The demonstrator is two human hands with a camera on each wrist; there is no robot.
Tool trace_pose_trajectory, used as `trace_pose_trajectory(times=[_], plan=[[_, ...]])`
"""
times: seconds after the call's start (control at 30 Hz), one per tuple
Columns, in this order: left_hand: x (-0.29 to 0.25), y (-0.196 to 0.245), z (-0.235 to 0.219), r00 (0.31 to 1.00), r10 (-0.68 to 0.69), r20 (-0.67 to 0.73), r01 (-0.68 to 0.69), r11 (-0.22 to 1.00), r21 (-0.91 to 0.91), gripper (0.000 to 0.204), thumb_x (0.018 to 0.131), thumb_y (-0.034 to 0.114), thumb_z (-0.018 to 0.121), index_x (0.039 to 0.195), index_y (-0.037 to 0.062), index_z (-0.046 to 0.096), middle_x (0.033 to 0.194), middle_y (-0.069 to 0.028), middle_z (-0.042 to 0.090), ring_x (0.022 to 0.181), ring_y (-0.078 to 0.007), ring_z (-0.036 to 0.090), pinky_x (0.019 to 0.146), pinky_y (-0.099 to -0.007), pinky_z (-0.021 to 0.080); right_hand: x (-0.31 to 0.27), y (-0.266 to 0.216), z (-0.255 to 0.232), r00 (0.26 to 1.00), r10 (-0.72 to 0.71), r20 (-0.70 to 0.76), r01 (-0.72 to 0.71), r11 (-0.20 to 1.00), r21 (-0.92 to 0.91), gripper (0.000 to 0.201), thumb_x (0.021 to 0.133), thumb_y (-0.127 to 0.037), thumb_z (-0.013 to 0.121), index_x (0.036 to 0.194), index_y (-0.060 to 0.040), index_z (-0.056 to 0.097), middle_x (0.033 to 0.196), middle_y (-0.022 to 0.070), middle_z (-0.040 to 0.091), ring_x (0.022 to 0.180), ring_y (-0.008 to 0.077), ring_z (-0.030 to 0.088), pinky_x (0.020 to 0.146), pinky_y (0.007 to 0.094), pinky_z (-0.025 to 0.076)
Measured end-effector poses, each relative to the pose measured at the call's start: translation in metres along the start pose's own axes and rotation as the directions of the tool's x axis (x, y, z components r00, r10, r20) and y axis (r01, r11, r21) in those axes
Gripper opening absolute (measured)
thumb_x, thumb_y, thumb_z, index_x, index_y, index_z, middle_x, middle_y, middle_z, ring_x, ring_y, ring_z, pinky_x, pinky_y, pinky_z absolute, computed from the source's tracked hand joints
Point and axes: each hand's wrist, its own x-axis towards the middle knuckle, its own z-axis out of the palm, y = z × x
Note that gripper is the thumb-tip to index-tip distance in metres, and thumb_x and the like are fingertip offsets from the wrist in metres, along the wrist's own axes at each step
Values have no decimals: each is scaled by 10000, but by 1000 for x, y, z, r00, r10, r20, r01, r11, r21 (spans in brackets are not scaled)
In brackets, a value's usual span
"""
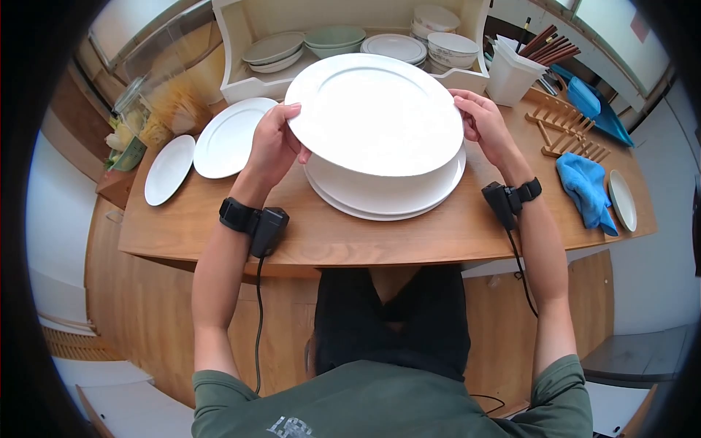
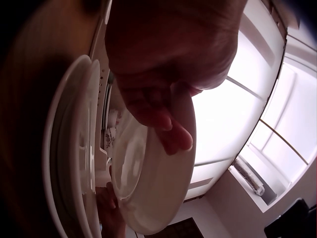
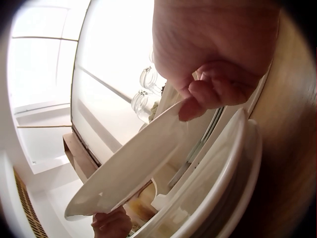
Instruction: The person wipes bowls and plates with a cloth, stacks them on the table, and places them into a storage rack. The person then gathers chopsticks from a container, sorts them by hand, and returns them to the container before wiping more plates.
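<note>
Head view: I hold the plate [image 1: 376, 117] tilted above the stack [image 1: 387, 196] on the table [image 1: 365, 252], fingers [image 2: 177, 138] of my left hand [image 1: 274, 146] and right hand [image 1: 488, 130] clamped on its rim. Two plates [image 1: 232, 139] lie left, a rack [image 1: 568, 133] and cloth [image 1: 584, 184] right, bowls [image 1: 453, 47] on the shelf [image 1: 252, 90] behind.

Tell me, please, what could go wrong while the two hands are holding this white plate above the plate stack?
The white plate could slip, since the left hand and right hand grip it only near its rim. If it dropped, it might chip the plate stack below. The black cable on the left hand's side hangs past the front of the table and could perhaps snag there.
</note>
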Motion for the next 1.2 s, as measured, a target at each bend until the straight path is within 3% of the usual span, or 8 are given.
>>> trace_pose_trajectory(times=[0.1, 0.17, 0.47, 0.6, 0.87, 0.97, 1.2], plan=[[-1, 1, 2, 999, 9, -35, -9, 1000, -3, 323, 940, 282, 411, 971, -9, 550, 699, -61, 609, 454, -120, 511, 402, -229, 405, 1, 1, 0, 1000, 9, -1, -9, 1000, -1, 285, 941, -180, 497, 1137, 15, 566, 684, -39, 505, 456, 17, 373, 395, 171, 260], [-1, 2, 5, 999, 18, -45, -21, 998, -63, 309, 918, 244, 436, 897, -35, 566, 657, -99, 609, 456, -174, 549, 413, -269, 450, 1, 1, 0, 999, 37, -3, -37, 999, -25, 286, 943, -181, 494, 1140, 14, 564, 689, -37, 501, 453, 23, 373, 395, 176, 260], [-3, 1, 2, 995, 19, -101, -22, 999, -33, 304, 911, 256, 438, 912, -21, 563, 677, -83, 597, 463, -153, 540, 361, -252, 410, 0, -1, -1, 999, -29, 32, 28, 998, 49, 238, 947, -181, 502, 1060, 0, 605, 635, -48, 488, 461, 19, 379, 392, 173, 262], [-4, 1, -1, 998, 33, -44, -33, 999, 6, 321, 909, 279, 440, 933, -18, 557, 696, -78, 598, 488, -140, 549, 352, -243, 400, -2, -1, 0, 997, -76, 10, 75, 995, 60, 224, 943, -176, 510, 1046, -2, 608, 622, -47, 491, 463, 17, 379, 393, 166, 267], [-4, 4, 8, 978, 11, -207, -3, 999, 38, 352, 907, 316, 433, 967, -11, 550, 714, -61, 604, 511, -105, 558, 341, -219, 393, -2, -3, 2, 990, -141, -6, 140, 984, 110, 214, 938, -160, 516, 1041, 5, 605, 621, -39, 505, 469, 16, 387, 397, 164, 277], [-2, 2, -1, 993, -8, -116, 12, 999, 31, 352, 908, 311, 431, 976, -14, 547, 729, -63, 605, 511, -104, 558, 341, -220, 393, -2, -2, 0, 988, -157, 14, 154, 982, 106, 214, 936, -156, 516, 1039, 10, 603, 613, -36, 504, 466, 19, 387, 402, 165, 281], [0, 2, 2, 986, -27, -162, 27, 1000, -1, 363, 913, 308, 423, 999, -24, 542, 732, -71, 607, 509, -110, 549, 353, -222, 389, 0, -2, 0, 996, -90, -4, 90, 994, 56, 217, 920, -154, 529, 1030, 17, 605, 608, -37, 501, 459, 27, 386, 408, 176, 284]])
